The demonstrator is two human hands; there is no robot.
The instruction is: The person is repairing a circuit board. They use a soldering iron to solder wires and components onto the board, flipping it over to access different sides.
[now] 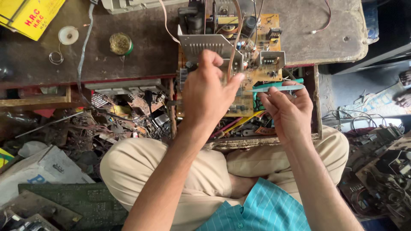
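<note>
My left hand [207, 92] sits at the centre of the frame, its grip narrowed to a pinch: thumb and forefinger meet around a thin pinkish wire [234, 40] that loops up from the fingertips toward the top edge. My right hand [287, 109], just right of centre, is closed on a pair of tweezers [274, 87] with a teal handle and pale metal blades, held nearly level with the tips pointing left toward my left fingertips.

Behind both hands, in the upper middle of the frame, lies a tan circuit board [257, 64] crowded with parts. It carries a grey metal heat sink [205, 44] at its upper left and a smaller metal bracket [271, 59] at its right. The board rests partly on the dark, worn desk [145, 47] and partly over an open wooden drawer [319, 102] full of loose wires and parts.

On the desk, upper left, stand a small round tin [120, 43] and a white spool [68, 35], with a yellow box [30, 16] in the corner. Scrap boards and wires fill the floor at left and right. My folded legs in beige trousers [141, 164] fill the lower middle.
</note>
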